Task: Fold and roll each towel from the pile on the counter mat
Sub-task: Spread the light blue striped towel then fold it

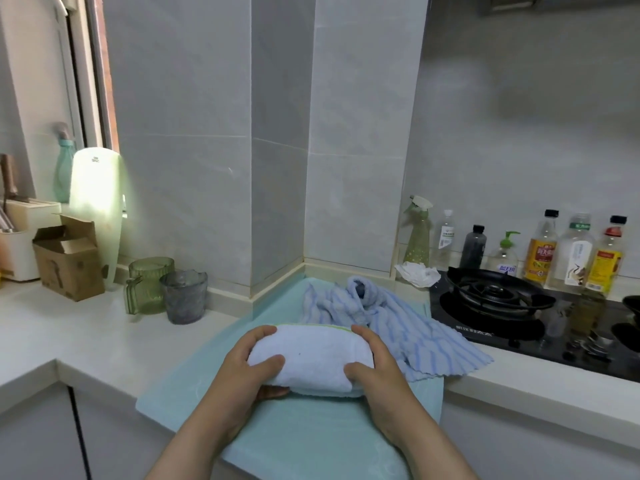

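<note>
Towel (311, 362), pale blue and rolled into a fat bundle, lay on the mat (311, 441) at the near edge of the desk (86, 334) in the head view. I had the left hand (249, 368) and the right hand (377, 379) each curled round one end, gripping it. I judged the roll nearly done. Next I would need to set it aside and draw over the striped towel (415, 327) heaped just behind.

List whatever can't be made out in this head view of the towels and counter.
Head view only.
Rolled towel: ends and underside covered by the left hand and right hand gripping it.
Striped towel pile: near part hidden behind the roll; towel count unclear.
Bottle labels: too small, blurred.
Dark stove part: cut off by the right edge.
</note>
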### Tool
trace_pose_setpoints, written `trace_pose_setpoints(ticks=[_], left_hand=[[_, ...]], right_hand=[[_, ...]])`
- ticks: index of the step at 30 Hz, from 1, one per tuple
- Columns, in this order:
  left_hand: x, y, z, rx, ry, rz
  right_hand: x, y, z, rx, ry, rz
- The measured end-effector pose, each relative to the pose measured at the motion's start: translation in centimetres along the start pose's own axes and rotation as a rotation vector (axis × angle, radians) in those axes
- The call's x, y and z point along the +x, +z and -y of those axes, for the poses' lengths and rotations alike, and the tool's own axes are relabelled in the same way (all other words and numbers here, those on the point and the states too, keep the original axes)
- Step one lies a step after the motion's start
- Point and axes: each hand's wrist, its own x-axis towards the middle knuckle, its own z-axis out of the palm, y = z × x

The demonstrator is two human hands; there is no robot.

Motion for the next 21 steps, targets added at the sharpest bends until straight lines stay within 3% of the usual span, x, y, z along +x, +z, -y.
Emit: trace_pose_setpoints(ticks=[11, 21], left_hand=[[0.7, -0.6, 0.5, -0.076, -0.032, -0.012], [0.3, -0.5, 0.8, 0.001, -0.017, -0.068]], right_hand=[[0.5, -0.9, -1.3, 0.035, -0.027, 0.023], [0.1, -1.8, -1.3, -0.017, -0.015, 0.115]])
